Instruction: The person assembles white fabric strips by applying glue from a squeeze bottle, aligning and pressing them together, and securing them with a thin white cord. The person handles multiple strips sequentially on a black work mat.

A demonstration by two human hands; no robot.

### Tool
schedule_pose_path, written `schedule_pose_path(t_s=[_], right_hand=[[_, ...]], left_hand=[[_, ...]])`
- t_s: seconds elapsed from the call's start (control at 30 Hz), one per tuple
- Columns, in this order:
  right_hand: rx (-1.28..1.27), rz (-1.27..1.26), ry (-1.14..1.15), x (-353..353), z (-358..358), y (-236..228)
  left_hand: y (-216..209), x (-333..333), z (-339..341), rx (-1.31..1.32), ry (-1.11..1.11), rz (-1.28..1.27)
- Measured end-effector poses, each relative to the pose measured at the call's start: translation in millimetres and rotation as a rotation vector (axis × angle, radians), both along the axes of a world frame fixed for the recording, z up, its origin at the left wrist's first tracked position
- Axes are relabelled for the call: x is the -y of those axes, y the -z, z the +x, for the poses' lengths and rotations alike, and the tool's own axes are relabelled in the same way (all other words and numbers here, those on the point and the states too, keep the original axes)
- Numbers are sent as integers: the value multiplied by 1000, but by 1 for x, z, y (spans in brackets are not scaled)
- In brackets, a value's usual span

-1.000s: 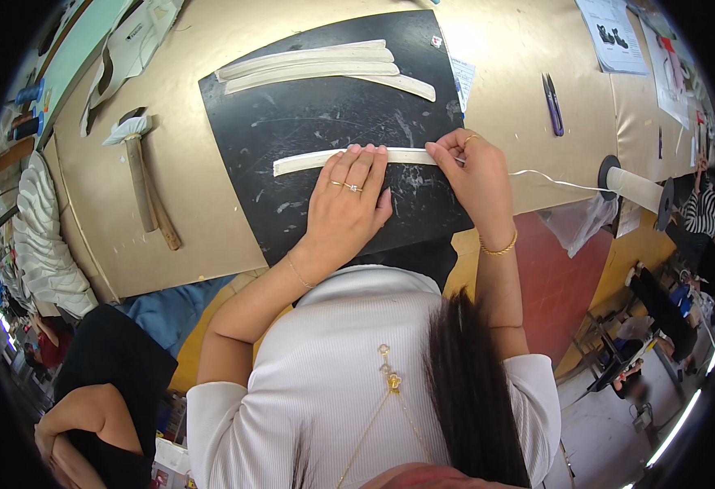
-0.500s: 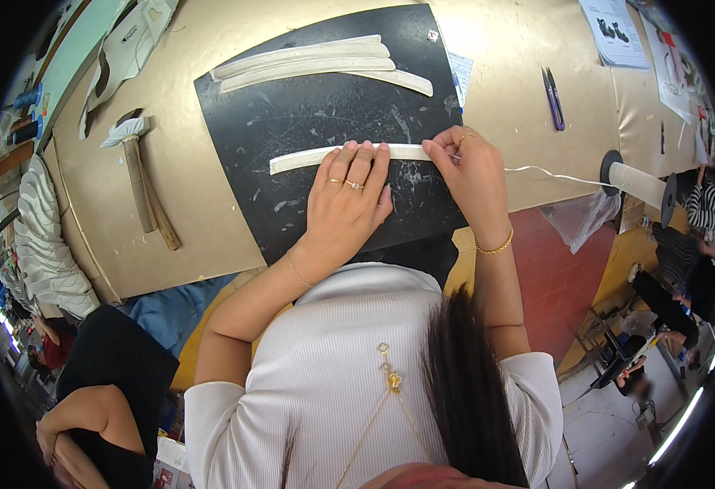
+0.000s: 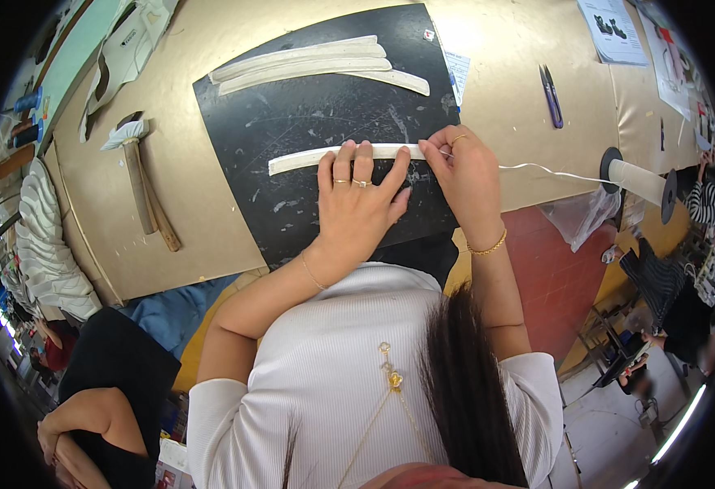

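Observation:
A narrow cream strip [image 3: 296,161] lies slightly curved across the black board [image 3: 247,204], a thin white tape running along its upper edge. My left hand [image 3: 351,208] rests on it with fingers spread, the fingertips pressing near its middle and right part. At the strip's right end, my right hand [image 3: 465,175] pinches the white tape [image 3: 541,169] between thumb and forefinger; the fingers cover that end. From there the tape trails rightward to a spool [image 3: 639,183] with dark flanges. Farther back on the board, several similar strips [image 3: 308,65] lie overlapping.
Purple-handled thread snips [image 3: 551,102] lie to the right, below printed sheets [image 3: 614,33]. A hammer [image 3: 136,167] lies at left near stacked white pieces [image 3: 48,236]. A clear plastic bag [image 3: 582,216] hangs at the table's edge. Another person's arm [image 3: 88,420] is at lower left.
My left hand has slid a little right along the strip and its fingers have spread wider. My right hand still pinches the tape at the strip's right end.

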State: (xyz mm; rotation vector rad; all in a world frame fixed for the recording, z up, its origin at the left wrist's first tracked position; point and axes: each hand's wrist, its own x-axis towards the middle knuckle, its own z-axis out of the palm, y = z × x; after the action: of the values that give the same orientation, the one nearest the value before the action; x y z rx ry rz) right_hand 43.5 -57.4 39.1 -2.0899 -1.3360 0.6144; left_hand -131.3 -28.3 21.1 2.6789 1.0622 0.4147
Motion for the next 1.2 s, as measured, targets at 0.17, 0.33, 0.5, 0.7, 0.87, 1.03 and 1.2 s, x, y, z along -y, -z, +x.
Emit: schedule_pose_path(t_s=[0.17,0.33,0.5,0.7,0.87,1.03,1.2], right_hand=[[35,18,-22,0,1,2],[-8,20,4,1,1,2],[-83,5,-12,7,25,-8],[-163,-69,2,12,32,-11],[-114,-99,0,12,31,-14],[-127,-57,18,15,28,-10],[-157,9,28,18,23,-6]], left_hand=[[1,6,14,107,91,-50],[4,4,20,60,129,-71],[0,1,20,18,142,-23],[1,-1,20,21,154,-24],[2,-1,20,11,165,9],[3,-2,21,19,176,15],[3,-1,22,10,175,29]])
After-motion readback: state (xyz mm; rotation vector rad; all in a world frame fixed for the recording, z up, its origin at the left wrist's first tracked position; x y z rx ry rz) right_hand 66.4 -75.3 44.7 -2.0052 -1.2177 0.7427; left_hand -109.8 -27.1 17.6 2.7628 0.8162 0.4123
